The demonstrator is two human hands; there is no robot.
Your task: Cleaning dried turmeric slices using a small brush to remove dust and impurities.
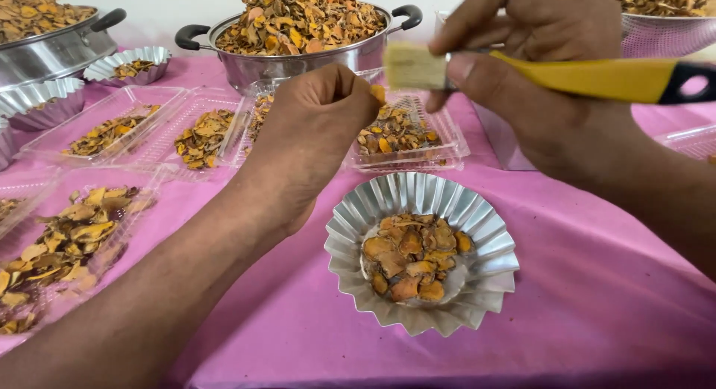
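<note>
Brush held level over dried orange slices

Brush (522,72) in the right hand (537,68): its long axis runs nearly level, the pale square bristle head pointing toward the left hand and the yellow handle with a black end trailing off to the right of the grip. The bristles look cream and blunt-cut; a short metal band joins them to the handle.

At the far left, well apart from both grips, stand one steel pot (52,49) heaped with dried orange-brown slices and two fluted foil cups (37,98). Nearer the left hand lie four clear plastic trays (123,117), each holding a thin layer of slices.

The left hand (313,135) is curled shut with fingertips pinched on a small orange slice (379,94), just below the bristles. Behind that grip sits a second steel pot (298,53) with black handles, piled high.

Directly below both grips, on the pink-covered desk (597,284), rests one fluted foil dish (421,262) with a small mound of slices in its middle.

The right hand is closed around the brush near the metal band. Behind it, one metal sieve bowl (664,31) holds more slices.
</note>
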